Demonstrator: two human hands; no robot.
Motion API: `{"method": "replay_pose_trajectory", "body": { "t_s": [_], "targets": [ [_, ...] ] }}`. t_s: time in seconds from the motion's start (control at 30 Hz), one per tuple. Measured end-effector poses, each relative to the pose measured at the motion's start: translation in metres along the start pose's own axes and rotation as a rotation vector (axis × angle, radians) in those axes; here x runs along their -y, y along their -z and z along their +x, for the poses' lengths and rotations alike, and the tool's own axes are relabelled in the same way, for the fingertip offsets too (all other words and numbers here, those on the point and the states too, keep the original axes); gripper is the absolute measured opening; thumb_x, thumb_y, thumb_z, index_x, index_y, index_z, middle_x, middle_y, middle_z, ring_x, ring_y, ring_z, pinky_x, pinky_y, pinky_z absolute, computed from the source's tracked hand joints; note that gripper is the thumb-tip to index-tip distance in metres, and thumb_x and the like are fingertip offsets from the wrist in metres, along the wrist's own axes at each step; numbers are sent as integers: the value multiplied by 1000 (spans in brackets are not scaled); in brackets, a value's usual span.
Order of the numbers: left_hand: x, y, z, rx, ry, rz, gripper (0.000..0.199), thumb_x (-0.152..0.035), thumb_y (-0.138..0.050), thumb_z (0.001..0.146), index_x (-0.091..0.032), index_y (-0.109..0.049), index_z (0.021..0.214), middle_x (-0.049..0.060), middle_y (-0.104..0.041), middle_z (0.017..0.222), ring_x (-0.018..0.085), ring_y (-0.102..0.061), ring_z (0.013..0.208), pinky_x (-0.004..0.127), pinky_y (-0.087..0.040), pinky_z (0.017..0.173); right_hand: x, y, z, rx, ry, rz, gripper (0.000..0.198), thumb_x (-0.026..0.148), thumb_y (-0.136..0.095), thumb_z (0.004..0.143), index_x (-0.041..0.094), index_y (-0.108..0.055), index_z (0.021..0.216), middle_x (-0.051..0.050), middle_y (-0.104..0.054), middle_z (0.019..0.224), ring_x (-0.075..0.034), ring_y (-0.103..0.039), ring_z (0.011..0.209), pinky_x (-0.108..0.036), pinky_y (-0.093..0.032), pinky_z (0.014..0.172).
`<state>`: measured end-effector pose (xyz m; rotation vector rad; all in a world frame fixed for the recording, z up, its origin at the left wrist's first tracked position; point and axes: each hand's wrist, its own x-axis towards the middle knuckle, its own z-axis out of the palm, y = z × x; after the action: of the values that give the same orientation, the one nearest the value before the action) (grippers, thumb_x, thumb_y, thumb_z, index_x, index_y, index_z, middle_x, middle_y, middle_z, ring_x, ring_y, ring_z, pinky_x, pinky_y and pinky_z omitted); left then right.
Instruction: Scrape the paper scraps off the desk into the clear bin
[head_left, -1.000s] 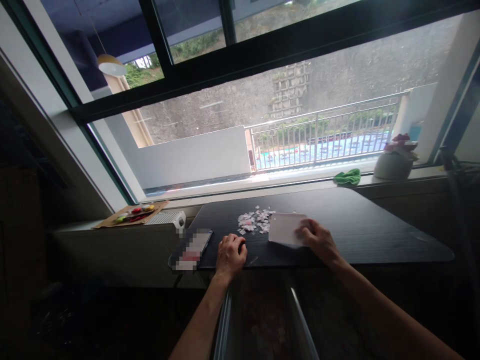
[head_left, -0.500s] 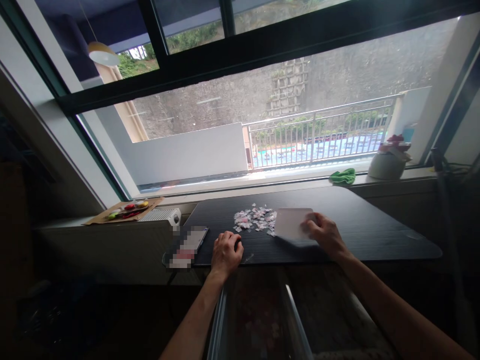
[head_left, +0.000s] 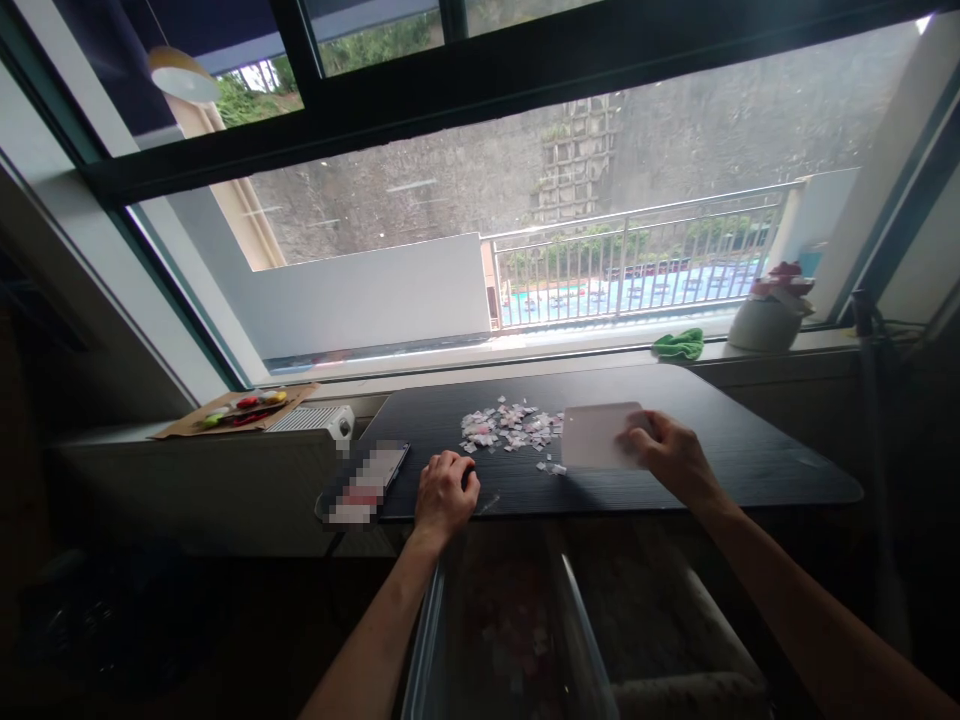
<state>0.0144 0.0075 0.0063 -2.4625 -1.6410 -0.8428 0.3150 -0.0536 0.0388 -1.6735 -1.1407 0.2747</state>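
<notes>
My right hand (head_left: 673, 452) pinches the right edge of a thin, pale rectangular card (head_left: 596, 436) held over the dark table (head_left: 712, 410). Small cut pieces of whitish and pinkish paper (head_left: 514, 425) lie in a loose heap just left of the card, and a few lie apart near its lower left corner. At the near edge of the table rests my left hand (head_left: 446, 490), its fingers curled in. A dark spot shows inside the curl, but I cannot make out what it is. Below the table edge stands a clear bin (head_left: 581, 610) with faint pale bits inside.
A phone (head_left: 367, 485) with a blurred screen lies at the table's left corner. Left of the table, a brown sheet (head_left: 180, 425) with colourful items sits by a white radiator (head_left: 307, 422). The sill holds a green cloth (head_left: 679, 345) and a whitish jar (head_left: 765, 320).
My right hand and the card have shifted right, away from the heap. A few pieces now show apart below it. My left hand stays at the table edge; the view has tilted slightly.
</notes>
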Motion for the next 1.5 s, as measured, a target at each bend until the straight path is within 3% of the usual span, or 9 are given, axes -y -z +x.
{"method": "replay_pose_trajectory", "body": {
  "t_s": [0.2, 0.33, 0.5, 0.6, 0.8, 1.03, 1.3, 1.5],
  "targets": [
    [0, 1, 0, 11, -1, 1, 19, -23, -49, 83, -21, -64, 96, 5, -62, 99, 21, -54, 96, 36, -43, 87, -1, -8, 6, 49, 36, 59, 29, 32, -50, 71, 17, -63, 94, -6, -69, 78, -20, -63, 68, -29, -48, 58],
    [0, 1, 0, 5, -4, 1, 20, -24, -49, 83, -21, -64, 95, 5, -62, 99, 21, -54, 96, 36, -43, 87, -3, 2, 5, -18, 37, -25, 30, 32, -52, 71, 17, -64, 94, -6, -69, 79, -20, -62, 68, -30, -48, 59],
    [-1, 2, 0, 15, 6, 4, 20, -24, -49, 84, -21, -65, 95, 6, -62, 99, 22, -54, 97, 37, -43, 87, 4, 14, -5, 47, 42, -6, 30, 33, -50, 72, 17, -64, 93, -7, -69, 79, -21, -63, 71, -31, -49, 62],
    [-1, 1, 0, 17, 1, 5, 21, -24, -48, 84, -20, -65, 96, 6, -62, 99, 22, -54, 96, 37, -43, 87, 4, 16, -8, 4, 26, -100, 29, 32, -50, 71, 17, -64, 91, -7, -69, 78, -22, -63, 71, -32, -48, 62],
    [0, 0, 0, 3, -2, 16, 21, -25, -48, 84, -21, -65, 96, 6, -62, 99, 22, -54, 96, 38, -44, 86, -4, 15, -9, 77, -2, 76, 34, 35, -50, 72, 16, -63, 97, -8, -70, 85, -21, -65, 73, -31, -49, 60],
    [0, 2, 0, 4, 1, 16, 21, -25, -48, 84, -21, -65, 96, 6, -62, 100, 23, -55, 97, 37, -44, 86, -3, 27, -11, -35, -8, -37, 34, 37, -52, 70, 16, -65, 94, -7, -70, 79, -21, -63, 69, -31, -48, 59],
    [1, 2, 0, 4, -7, 18, 22, -25, -48, 84, -21, -65, 96, 6, -63, 100, 22, -55, 96, 37, -44, 85, 11, 9, -16, 52, 93, -59, 31, 35, -50, 74, 17, -64, 95, -6, -70, 80, -20, -63, 71, -31, -48, 64],
    [-1, 2, -1, -6, -5, 11, 21, -25, -49, 83, -22, -65, 95, 6, -63, 98, 22, -55, 95, 37, -44, 85, 8, 24, -15, -12, 80, -128, 31, 35, -51, 73, 17, -65, 94, -6, -70, 77, -20, -62, 68, -30, -47, 58]
  ]
}}
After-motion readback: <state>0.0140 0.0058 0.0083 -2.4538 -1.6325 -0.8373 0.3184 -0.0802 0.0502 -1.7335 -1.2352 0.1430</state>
